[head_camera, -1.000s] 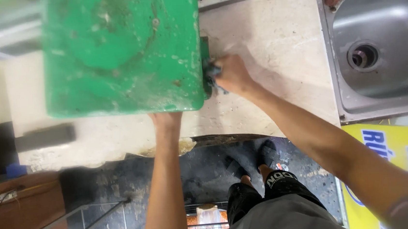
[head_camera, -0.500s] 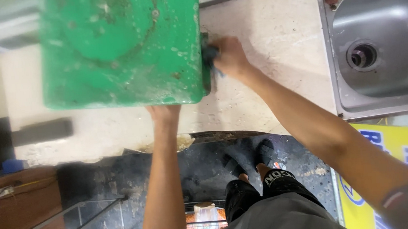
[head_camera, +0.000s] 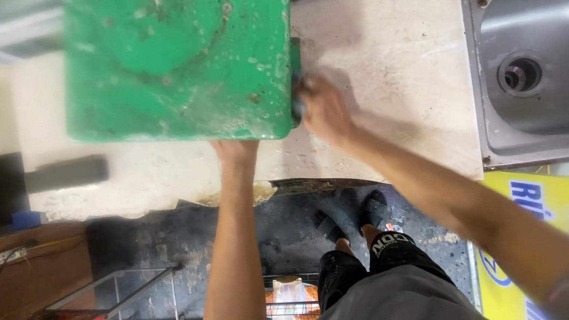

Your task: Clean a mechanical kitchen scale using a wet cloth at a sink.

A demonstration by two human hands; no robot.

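The left hand [head_camera: 235, 149] grips the near edge of a stained green plastic cutting board [head_camera: 178, 60] at the stone worktop's [head_camera: 391, 50] front; the right hand [head_camera: 324, 109] presses a dark scrubber [head_camera: 296, 105] against its right edge.

I count one green board [head_camera: 175, 60], soiled, on one pale counter [head_camera: 391, 57]. Two hands: left hand [head_camera: 235, 149], right hand [head_camera: 321, 110]. One steel sink [head_camera: 545, 119] with one drain [head_camera: 520, 74]. Two feet below. One dark bar [head_camera: 66, 174] lies at left.
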